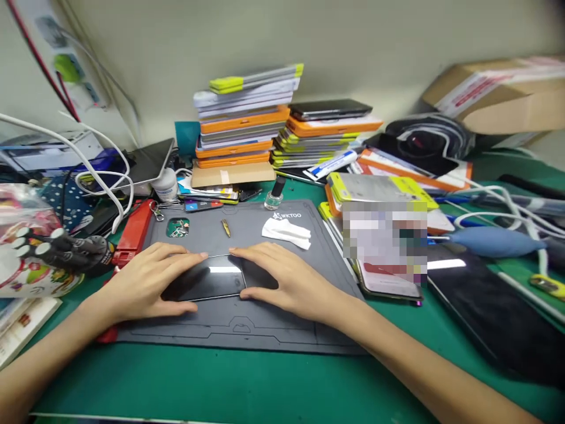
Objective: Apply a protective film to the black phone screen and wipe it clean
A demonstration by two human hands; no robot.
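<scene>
Bare hands and slender, bare forearms

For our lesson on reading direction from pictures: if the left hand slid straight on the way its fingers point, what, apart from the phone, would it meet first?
Probably the right hand, which faces the left hand across the phone; one view leaves the exact depth unclear.

There are two hands, one mat, one blower
</scene>
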